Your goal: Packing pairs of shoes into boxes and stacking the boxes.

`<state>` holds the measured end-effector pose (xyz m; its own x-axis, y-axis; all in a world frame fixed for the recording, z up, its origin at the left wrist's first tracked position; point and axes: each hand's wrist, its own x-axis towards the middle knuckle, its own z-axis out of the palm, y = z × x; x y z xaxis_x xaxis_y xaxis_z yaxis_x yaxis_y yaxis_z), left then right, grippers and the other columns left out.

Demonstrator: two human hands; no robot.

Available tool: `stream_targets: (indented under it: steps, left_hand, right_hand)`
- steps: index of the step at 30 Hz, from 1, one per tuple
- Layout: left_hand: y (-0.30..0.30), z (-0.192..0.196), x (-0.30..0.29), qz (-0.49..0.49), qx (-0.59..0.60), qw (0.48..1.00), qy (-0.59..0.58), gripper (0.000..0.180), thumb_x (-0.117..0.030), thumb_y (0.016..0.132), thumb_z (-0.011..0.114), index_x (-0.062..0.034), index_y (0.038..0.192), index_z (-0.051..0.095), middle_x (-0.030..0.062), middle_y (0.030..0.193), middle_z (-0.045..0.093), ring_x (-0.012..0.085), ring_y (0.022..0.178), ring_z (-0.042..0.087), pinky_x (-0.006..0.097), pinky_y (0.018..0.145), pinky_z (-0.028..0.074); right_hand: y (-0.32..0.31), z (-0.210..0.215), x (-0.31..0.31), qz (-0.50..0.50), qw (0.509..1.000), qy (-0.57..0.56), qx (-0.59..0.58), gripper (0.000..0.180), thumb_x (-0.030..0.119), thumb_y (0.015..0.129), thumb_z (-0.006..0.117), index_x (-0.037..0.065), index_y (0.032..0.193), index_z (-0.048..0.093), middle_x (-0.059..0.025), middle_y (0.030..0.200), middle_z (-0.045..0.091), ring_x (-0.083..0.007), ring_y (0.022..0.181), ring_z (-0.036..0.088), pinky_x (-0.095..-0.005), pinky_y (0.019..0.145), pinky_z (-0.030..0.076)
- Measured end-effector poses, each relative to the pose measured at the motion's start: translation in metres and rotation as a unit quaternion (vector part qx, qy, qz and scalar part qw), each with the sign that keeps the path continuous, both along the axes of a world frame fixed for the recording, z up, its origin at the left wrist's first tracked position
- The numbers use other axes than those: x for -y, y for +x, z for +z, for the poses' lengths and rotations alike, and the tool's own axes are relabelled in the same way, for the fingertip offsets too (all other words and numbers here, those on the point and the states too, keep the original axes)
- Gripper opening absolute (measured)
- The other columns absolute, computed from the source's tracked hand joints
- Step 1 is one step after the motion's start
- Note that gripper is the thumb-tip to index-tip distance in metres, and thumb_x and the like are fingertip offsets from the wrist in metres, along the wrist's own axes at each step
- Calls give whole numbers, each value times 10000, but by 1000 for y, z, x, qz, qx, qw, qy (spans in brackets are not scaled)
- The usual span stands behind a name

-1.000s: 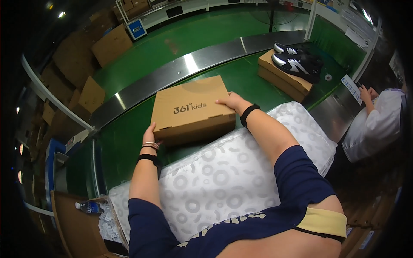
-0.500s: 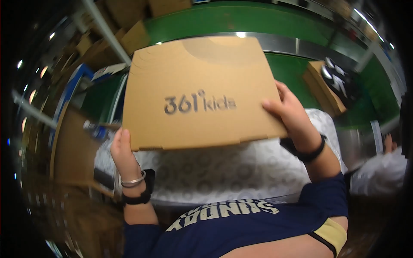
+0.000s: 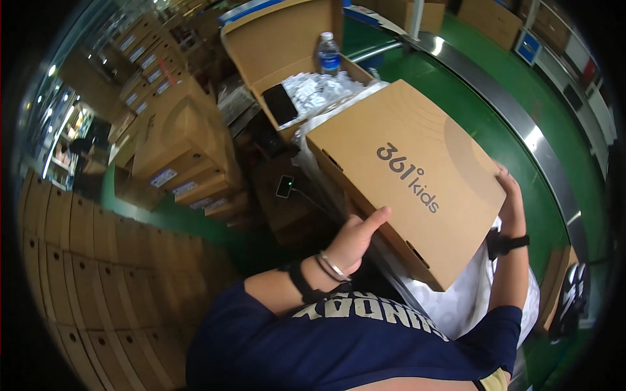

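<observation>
A closed brown cardboard shoebox (image 3: pixel 407 137) with dark print on its lid is held tilted in front of me. My left hand (image 3: pixel 355 244) grips its near long side, the thumb lying along the lid's edge and the other fingers hidden underneath. At the right end, my right hand (image 3: pixel 512 195) holds the box by its short side; most of those fingers are behind it. White patterned wrapping (image 3: pixel 466 306) covers the surface below the box.
Beyond the box, an open carton (image 3: pixel 280 36) holds crumpled paper, a dark phone and a water bottle (image 3: pixel 328 53). Stacked shoeboxes (image 3: pixel 186 156) stand at left, more in rows lower left (image 3: pixel 98 280). A metal-edged green conveyor (image 3: pixel 508 114) curves past on the right, near dark shoes (image 3: pixel 572 293).
My view has swung to the left, bringing the stacked shoeboxes into sight. The shoebox has turned clockwise in the picture and shifted right; my left hand now grips its long side.
</observation>
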<state>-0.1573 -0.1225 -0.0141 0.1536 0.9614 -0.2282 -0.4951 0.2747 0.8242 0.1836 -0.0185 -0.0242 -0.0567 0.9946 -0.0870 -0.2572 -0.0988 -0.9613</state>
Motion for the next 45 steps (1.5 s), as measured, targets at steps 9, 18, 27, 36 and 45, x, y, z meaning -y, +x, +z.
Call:
stream_targets:
  steps: [9,18,27,36,45]
  left_hand:
    - [-82,-16,7,1,290,955,63,708,-581,830,358,-19,1257,311,121,1171,449,206,1059,470,338,861,420]
    - [-281,78,28,82,220,933,274,697,-608,814,363,-52,1234,364,65,1113,494,168,957,508,310,784,443]
    - [-492,187,-23,158,-42,958,234,506,-493,865,385,-80,1139,492,60,1027,562,151,871,556,285,742,470]
    - [-663,119,-48,297,-306,901,78,537,-397,797,575,-43,1188,479,108,1180,501,209,1071,472,286,894,371]
    - [-539,156,5,70,-900,415,111,869,-352,560,753,-116,1293,352,206,1310,348,349,1247,273,454,1013,228]
  right_hand:
    - [-138,83,83,-83,973,179,120,515,191,732,563,-91,1147,448,-165,1086,547,-200,986,544,-268,885,391]
    - [-338,122,113,-188,924,325,70,665,363,717,495,-43,1231,382,-218,1193,451,-301,1047,506,-367,869,428]
    - [-570,146,-12,79,952,228,-189,431,125,773,576,-36,1157,464,-117,1041,559,-170,947,534,-264,846,404]
    - [-686,88,-76,197,960,199,16,616,242,789,610,-45,1259,334,-174,1092,521,-203,994,513,-268,845,396]
    - [-660,101,-76,232,910,311,147,485,211,815,591,-3,1204,397,-187,1129,488,-234,1024,497,-302,847,398]
